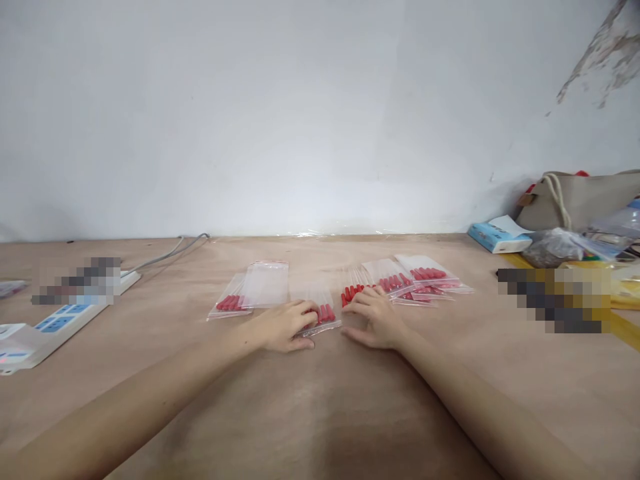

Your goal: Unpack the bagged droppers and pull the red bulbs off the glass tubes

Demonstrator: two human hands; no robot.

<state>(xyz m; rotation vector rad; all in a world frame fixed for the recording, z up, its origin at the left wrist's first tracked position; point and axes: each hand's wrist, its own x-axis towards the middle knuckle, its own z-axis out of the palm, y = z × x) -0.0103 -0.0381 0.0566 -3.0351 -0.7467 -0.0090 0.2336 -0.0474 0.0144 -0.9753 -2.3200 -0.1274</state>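
My left hand [290, 325] rests over the left side of a clear zip bag [313, 293] holding red-ended sticks [327, 312]. Its fingers bend down onto the bag, with the thumb spread apart on the table. Beside it, my right hand [373, 319] has its fingertips at a fan of loose thin sticks with red ends [350, 293]; thumb and fingers are apart, and I see nothing gripped. Just right of these lie overlapping filled bags [427, 273] with red-ended sticks inside. To the left are another filled bag [231, 302] and a flat, whitish zip bag [267, 283].
A white power strip [75, 320] with a grey cable [173, 252] lies at left. Against the wall at right are a blue tissue box [500, 235], a beige bag [555, 207] and plastic bags [560, 247]. Blurred patches hide items on both sides of the wooden table [300, 413].
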